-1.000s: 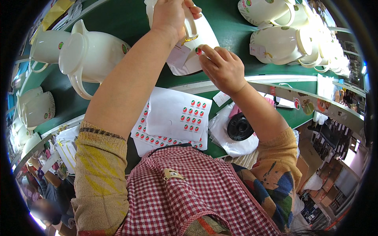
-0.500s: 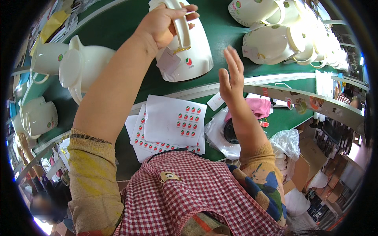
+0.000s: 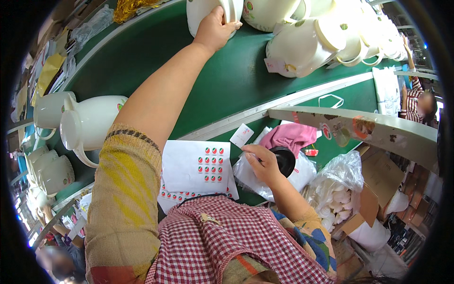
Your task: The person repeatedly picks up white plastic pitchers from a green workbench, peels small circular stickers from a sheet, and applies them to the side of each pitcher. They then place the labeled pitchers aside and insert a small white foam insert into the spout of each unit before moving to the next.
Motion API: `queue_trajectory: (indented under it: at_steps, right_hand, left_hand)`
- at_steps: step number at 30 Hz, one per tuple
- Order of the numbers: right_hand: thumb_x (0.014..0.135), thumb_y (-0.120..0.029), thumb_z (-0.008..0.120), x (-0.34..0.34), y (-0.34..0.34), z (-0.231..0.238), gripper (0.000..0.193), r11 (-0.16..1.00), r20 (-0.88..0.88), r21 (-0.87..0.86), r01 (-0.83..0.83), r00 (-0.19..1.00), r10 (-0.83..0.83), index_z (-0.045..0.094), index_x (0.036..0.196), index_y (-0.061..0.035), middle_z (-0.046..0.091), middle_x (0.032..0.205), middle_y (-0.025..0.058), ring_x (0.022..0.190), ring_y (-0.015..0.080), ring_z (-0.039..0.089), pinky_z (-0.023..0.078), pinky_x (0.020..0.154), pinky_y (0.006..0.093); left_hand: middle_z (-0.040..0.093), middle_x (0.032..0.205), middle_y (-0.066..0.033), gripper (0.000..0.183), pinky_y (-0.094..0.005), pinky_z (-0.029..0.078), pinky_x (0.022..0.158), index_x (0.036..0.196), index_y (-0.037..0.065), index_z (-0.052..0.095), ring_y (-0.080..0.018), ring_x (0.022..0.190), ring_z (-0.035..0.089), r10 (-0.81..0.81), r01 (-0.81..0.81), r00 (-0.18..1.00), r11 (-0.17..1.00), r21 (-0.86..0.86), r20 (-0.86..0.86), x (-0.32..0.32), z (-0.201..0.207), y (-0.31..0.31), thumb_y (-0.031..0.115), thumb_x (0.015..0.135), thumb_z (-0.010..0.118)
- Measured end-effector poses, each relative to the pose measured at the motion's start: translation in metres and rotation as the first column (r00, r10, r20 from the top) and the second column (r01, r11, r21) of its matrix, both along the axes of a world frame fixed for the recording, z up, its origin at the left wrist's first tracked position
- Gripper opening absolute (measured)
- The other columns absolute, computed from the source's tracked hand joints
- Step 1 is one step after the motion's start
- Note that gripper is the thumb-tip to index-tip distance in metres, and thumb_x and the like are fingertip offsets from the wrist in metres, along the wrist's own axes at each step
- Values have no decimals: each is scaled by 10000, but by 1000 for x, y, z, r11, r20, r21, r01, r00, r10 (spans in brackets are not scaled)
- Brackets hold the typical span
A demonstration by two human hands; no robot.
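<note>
My left hand (image 3: 214,29) reaches to the top of the view, its fingers wrapped round the handle of a cream-white jug (image 3: 200,13). Only the lower part of that jug shows. My right hand (image 3: 266,165) hovers by the sticker sheets, fingers loosely bent and apart, with nothing visible in them. Close to its fingertips lies a small white card tag (image 3: 241,136). Beside its wrist is a round black object (image 3: 285,162) on clear plastic. White sheets (image 3: 182,163) with rows of round red-and-green stickers lie in front of my checked apron.
More white jugs stand or lie on the green belt (image 3: 156,61), at left (image 3: 94,118) and far right (image 3: 305,47). A metal rail (image 3: 392,124) juts out at right. Nearby are a pink cloth (image 3: 289,138) and a plastic-wrapped bundle (image 3: 336,182). Other people sit at both sides.
The jug has moved farther away, to the top edge, with my left hand still on its handle. My right hand has dropped from beside the jug to near the sticker sheets. The view has shifted.
</note>
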State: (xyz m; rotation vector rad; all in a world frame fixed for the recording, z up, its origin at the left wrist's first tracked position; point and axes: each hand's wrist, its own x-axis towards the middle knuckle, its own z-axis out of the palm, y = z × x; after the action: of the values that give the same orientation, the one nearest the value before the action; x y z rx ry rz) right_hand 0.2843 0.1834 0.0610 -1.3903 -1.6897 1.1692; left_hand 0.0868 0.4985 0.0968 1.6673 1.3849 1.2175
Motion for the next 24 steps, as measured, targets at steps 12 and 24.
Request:
queue_trajectory:
  at_steps: [12,24]
  right_hand:
    - [829,-38,621,-55,-60,-40,271,966,-10,74,-247,969,249,647,1099,-36,637,1152,145,1075,330,586,481,916,401]
    - [832,-12,608,-66,-78,-71,258,991,36,91,-98,995,95,649,1086,-14,635,1134,143,1036,318,591,482,897,381]
  left_hand:
    - [642,851,-33,129,-262,485,690,992,65,600,-108,754,584,-22,178,974,688,-704,225,-125,-20,-292,173,921,602]
    - [542,1266,-118,406,-381,443,990,1287,42,463,-228,1129,540,773,410,439,281,-868,457,-110,-74,-473,217,946,598]
